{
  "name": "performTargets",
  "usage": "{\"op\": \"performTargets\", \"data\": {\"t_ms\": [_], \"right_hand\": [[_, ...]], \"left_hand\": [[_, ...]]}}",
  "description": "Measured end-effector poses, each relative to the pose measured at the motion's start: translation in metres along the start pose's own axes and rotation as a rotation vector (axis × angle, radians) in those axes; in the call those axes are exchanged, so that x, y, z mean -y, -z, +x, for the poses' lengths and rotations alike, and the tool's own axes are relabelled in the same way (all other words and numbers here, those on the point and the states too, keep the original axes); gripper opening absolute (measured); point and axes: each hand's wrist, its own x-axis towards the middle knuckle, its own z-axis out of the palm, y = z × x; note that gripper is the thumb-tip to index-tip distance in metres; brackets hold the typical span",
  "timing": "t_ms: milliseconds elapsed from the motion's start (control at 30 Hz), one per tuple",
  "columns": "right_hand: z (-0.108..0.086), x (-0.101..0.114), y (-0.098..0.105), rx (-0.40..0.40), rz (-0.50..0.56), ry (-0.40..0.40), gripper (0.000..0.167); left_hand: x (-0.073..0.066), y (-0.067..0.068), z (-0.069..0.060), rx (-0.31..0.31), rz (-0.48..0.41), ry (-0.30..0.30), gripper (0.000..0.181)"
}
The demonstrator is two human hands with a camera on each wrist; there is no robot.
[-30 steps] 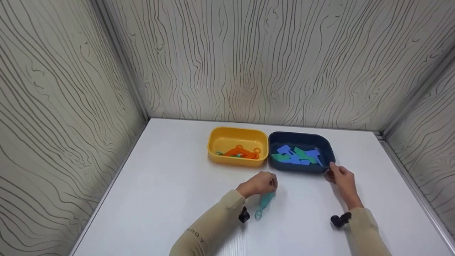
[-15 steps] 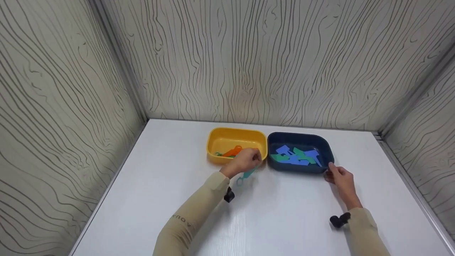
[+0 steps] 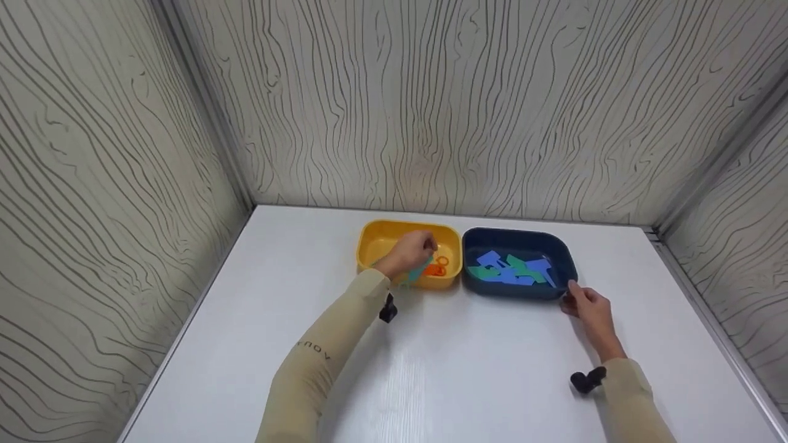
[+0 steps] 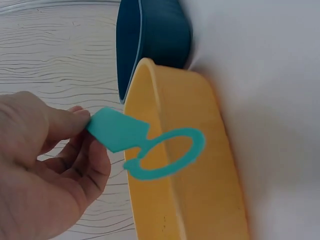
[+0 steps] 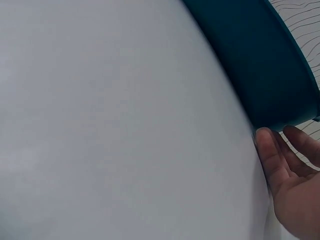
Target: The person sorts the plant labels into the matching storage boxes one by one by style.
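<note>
My left hand [image 3: 407, 252] is over the yellow container [image 3: 377, 239], its wrist crossing the front rim. Between thumb and fingers it pinches a flat teal tag [image 4: 116, 131] by one end. The tag's open ring [image 4: 199, 145] points away from the hand, in front of the yellow wall in the left wrist view. Orange ringed pieces [image 3: 436, 270] lie inside this container, partly hidden by the hand. My right hand [image 3: 592, 314] touches the near right corner of the navy container [image 3: 523, 239] with its fingertips; in the right wrist view the fingers [image 5: 270, 150] look fairly straight.
Flat blue pieces [image 3: 516, 279] and green pieces [image 3: 522, 267] lie in the navy container, which stands right beside the yellow one. Both are near the back of the white table [image 3: 468, 369]. Patterned wall panels [image 3: 425, 111] enclose the table behind and at the sides.
My left hand has carried the teal tag from the table in front, up and to the left, over the yellow container. The right hand has stayed at the navy container's corner.
</note>
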Motion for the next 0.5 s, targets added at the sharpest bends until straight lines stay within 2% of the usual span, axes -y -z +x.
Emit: {"op": "performTargets", "data": {"t_ms": [133, 300, 500], "right_hand": [[-0.002, 0.003, 0.001, 0.006, 0.041, -0.004, 0.069], [-0.009, 0.010, -0.002, -0.002, 0.098, 0.000, 0.062], [-0.006, 0.004, -0.002, -0.018, 0.038, 0.012, 0.071]], "left_hand": [[0.002, 0.008, 0.010, -0.018, 0.033, -0.018, 0.018], [0.008, 0.017, 0.021, -0.056, 0.054, -0.012, 0.021], [0.017, 0.020, 0.030, -0.092, 0.089, 0.013, 0.024]]}}
